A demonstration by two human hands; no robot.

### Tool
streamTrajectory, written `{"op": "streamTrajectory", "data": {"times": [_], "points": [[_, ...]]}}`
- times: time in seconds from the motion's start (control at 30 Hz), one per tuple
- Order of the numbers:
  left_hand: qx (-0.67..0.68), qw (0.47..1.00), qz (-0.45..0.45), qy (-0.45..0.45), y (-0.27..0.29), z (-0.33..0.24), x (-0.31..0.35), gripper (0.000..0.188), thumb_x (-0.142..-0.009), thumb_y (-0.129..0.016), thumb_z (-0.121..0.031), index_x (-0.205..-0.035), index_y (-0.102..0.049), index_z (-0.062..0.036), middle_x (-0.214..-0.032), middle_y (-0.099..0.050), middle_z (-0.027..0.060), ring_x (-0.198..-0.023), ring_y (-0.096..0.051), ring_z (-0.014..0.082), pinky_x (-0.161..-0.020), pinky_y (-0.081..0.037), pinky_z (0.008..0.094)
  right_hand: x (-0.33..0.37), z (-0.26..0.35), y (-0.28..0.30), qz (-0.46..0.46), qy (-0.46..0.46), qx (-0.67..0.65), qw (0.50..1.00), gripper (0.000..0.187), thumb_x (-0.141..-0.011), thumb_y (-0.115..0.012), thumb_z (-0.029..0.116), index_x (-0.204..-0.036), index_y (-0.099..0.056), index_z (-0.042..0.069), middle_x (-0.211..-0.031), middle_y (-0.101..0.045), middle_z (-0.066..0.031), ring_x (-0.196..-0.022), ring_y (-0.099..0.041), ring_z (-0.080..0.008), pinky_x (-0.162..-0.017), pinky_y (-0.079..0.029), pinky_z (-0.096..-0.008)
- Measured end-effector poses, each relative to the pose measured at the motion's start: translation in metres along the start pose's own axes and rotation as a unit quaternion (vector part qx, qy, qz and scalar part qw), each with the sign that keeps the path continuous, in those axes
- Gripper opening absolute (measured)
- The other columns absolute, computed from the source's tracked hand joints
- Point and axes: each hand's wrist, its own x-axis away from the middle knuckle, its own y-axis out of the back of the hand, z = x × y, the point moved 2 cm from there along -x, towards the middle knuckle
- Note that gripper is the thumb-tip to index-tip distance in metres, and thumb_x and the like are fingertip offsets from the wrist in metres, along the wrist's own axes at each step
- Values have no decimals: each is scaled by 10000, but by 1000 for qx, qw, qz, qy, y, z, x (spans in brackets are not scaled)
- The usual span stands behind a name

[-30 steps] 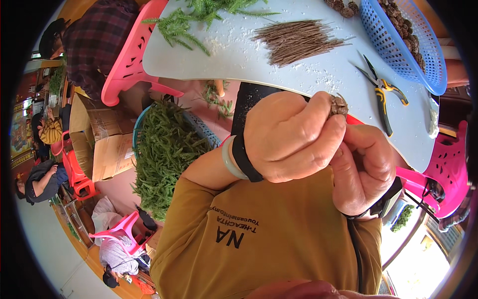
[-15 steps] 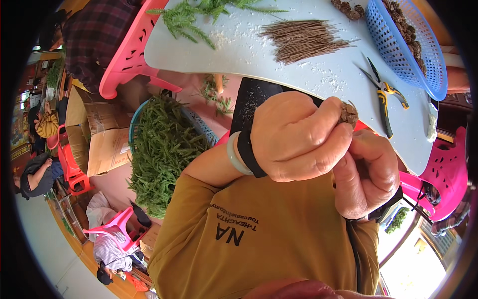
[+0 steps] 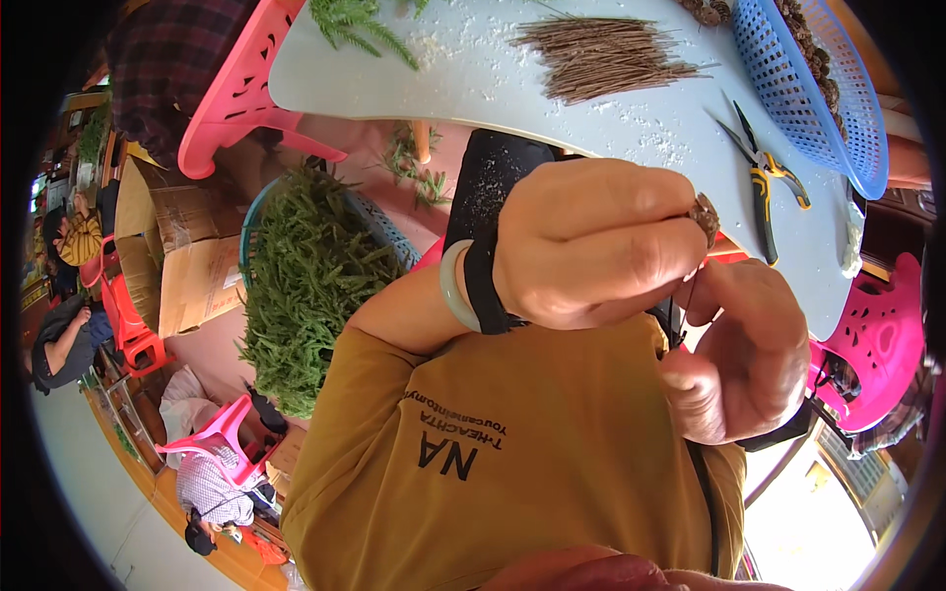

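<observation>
My left hand (image 3: 596,246), with a pale green bangle and a black band at its wrist, pinches a small brown pine cone (image 3: 706,219) at its fingertips. Much of the cone is hidden behind the fingers. A thin dark wire (image 3: 688,300) hangs below it. Close by on the right, my right hand (image 3: 749,355) has its fingers curved and its thumb apart, with the fingertips near the wire. On the white table beyond lie a bundle of thin brown stems (image 3: 606,59) and long-nosed pliers (image 3: 761,182) with yellow and black handles.
A blue basket (image 3: 788,108) of pine cones stands at the table's far right. Green sprigs (image 3: 360,22) lie at its far left. Left of me are a basket heaped with greenery (image 3: 305,295) and an open cardboard box (image 3: 187,246). Pink chairs stand on both sides; other people sit further off.
My right thumb has come away from its fingers, and the right hand has opened. My left hand has turned slightly with the pine cone, and the dark wire now shows below it.
</observation>
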Motion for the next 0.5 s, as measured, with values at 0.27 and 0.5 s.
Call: {"op": "streamTrajectory", "data": {"times": [0.27, 0.5], "points": [[116, 993, -25, 14, -10, 10, 7, 253, -591, -686, 25, -836, -629, -6, -834, -610, 160, -639, -602, 211, -523, -489, 251, -16, -3, 6, 106, 219, 182, 953, 371, -654, -663, -22, -996, -533, -83, -763, -555, -164, -576, -513, -210, -474, -392, -300], [167, 985, -31, 45, -17, 10, 8, 206, -642, -650, 60, -840, -611, 19, -820, -589, 164, -615, -577, 215, -515, -484, 254, -24, 1, 15, 107, 249, 231, 934, 291, -655, -599, -66, -938, -531, -57, -754, -551, -165, -525, -496, -211, -416, -408, -294]]}}
